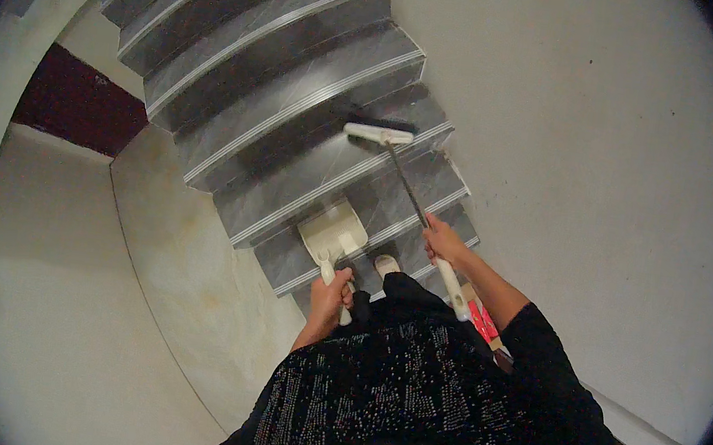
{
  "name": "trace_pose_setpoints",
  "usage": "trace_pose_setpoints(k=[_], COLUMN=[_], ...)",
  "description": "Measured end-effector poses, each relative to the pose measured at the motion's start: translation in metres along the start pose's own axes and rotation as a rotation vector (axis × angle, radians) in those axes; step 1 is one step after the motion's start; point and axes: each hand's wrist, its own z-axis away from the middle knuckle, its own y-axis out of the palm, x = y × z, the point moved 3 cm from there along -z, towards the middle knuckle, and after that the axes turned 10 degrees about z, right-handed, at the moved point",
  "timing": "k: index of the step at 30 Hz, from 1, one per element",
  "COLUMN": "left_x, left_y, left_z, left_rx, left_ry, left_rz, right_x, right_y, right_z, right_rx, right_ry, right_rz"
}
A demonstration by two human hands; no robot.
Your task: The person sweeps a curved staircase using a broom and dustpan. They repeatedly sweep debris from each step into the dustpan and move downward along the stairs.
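My left hand (330, 295) grips the handle of a cream plastic dustpan (328, 227). The pan is in front of me, over a lower step, with its open edge towards the stairs. Around the shaft of a broom (408, 185), just above its light plastic grip, my right hand (443, 240) is closed. At the far end, the broom's white head with dark bristles (380, 134) is over a grey step near the right wall. Whether the bristles touch the tread cannot be told.
Grey tiled stairs (257, 106) with pale nosing strips climb to the upper left. A plain wall (576, 148) borders them on the right. A slippered foot (386, 265) stands on a low step. Beside my right forearm sits a red and tan box-like item (484, 319), partly hidden.
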Motion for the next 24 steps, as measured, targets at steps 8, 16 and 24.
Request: trace_pose_setpoints(k=[8, 16, 24], left_x=[-0.009, -0.039, -0.040], left_y=[-0.006, -0.044, -0.064], left_z=[-0.003, 0.023, 0.037], left_rx=[-0.027, -0.172, -0.246], left_ry=[0.012, 0.024, 0.034], left_rz=[0.011, -0.119, -0.102], right_x=[-0.010, -0.015, 0.003], right_y=[-0.014, -0.041, -0.093], right_z=[0.117, 0.155, 0.001], right_rx=[0.315, 0.068, -0.111], right_ry=[0.184, 0.175, 0.038], right_rz=[0.110, -0.236, -0.236])
